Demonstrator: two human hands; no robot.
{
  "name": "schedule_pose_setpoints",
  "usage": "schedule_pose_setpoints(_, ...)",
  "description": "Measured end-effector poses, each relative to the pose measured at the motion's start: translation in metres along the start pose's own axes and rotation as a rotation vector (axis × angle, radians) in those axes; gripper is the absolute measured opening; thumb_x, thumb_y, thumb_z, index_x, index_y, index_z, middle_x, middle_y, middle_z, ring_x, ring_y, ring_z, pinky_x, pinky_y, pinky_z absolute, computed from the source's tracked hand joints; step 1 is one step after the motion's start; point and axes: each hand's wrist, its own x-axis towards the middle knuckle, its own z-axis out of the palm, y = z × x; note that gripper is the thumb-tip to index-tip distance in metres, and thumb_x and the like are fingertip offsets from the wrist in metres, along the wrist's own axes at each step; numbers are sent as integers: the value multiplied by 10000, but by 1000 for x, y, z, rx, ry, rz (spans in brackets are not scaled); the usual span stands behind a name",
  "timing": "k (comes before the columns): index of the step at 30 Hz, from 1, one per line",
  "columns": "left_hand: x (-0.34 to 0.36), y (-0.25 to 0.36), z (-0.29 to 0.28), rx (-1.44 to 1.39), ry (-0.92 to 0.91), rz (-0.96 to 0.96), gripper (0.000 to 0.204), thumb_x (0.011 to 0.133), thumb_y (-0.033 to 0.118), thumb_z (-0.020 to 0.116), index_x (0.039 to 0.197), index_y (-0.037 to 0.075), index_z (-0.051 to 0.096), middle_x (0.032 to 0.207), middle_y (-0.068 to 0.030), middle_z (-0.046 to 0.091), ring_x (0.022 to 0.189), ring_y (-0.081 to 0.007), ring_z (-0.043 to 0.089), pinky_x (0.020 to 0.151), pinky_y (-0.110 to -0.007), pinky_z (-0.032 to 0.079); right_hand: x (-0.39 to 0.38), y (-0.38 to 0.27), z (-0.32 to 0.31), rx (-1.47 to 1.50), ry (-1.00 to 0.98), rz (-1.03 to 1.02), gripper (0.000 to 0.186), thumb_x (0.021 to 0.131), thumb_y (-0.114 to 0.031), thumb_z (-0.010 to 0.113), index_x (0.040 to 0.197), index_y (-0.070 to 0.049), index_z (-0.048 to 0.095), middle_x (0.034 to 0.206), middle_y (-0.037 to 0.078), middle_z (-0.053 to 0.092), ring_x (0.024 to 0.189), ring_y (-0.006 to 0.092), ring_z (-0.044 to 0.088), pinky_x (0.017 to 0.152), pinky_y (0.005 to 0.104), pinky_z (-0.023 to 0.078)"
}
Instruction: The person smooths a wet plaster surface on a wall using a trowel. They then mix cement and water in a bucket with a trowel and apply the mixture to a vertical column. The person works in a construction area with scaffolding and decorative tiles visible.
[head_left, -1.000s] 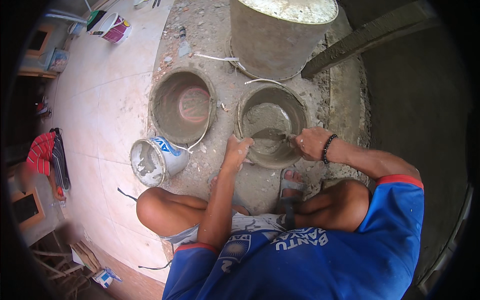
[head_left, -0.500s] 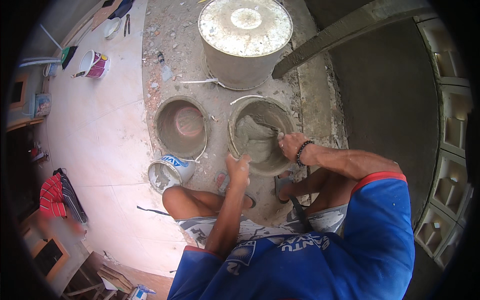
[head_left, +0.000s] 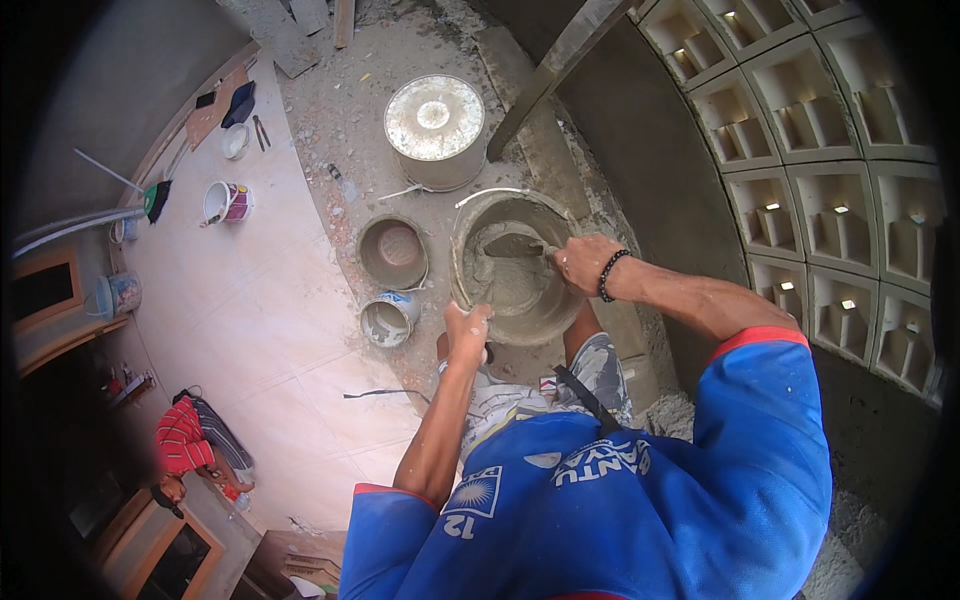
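A mortar-caked bucket (head_left: 465, 275) holding wet grey mortar (head_left: 505, 285) is raised in front of my legs, apart from the ground. My left hand (head_left: 467, 328) is closed on its near left rim. At the right side, my right hand (head_left: 586, 264), a dark beaded bracelet on its wrist, is closed round a trowel (head_left: 518, 245). The trowel's blade reaches into the mortar; its handle is mostly hidden by my fingers. The bucket's white handle (head_left: 500, 191) lies along the far rim.
Left of the bucket stand an empty mortar-stained bucket (head_left: 376, 262) and a small white pail (head_left: 385, 322). A large lidded drum (head_left: 440, 155) is beyond, beside a slanting post (head_left: 545, 85). Vent blocks (head_left: 815, 200) line the right wall. Another person (head_left: 185, 440) sits at lower left.
I have risen from a crouch, and the bucket has come up off the ground with my hands. The view has shifted, and the trowel blade shows more plainly in the mortar.
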Motion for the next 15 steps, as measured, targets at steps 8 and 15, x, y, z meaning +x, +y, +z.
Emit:
schedule_pose_setpoints(8, -83, 67, 1, 35, -271, 203, 361, 698, -38, 571, 1052, -90, 522, 938, -116, 583, 751, -184, 570, 648, -306, 490, -97, -88, 56, 141, 532, 168, 174, 773, -112, 583, 827, 9, 696, 798, 183, 695, 779, 329, 706, 676, 416, 568)
schedule_pose_setpoints(15, -118, 37, -19, 230, -456, 326, 409, 680, -21, 560, 1085, -60, 515, 937, -108, 572, 779, -218, 585, 675, -324, 500, -217, -154, 55, 269, 250, 206, 290, 759, -186, 629, 994, -35, 705, 897, 208, 708, 868, 350, 701, 724, 447, 566)
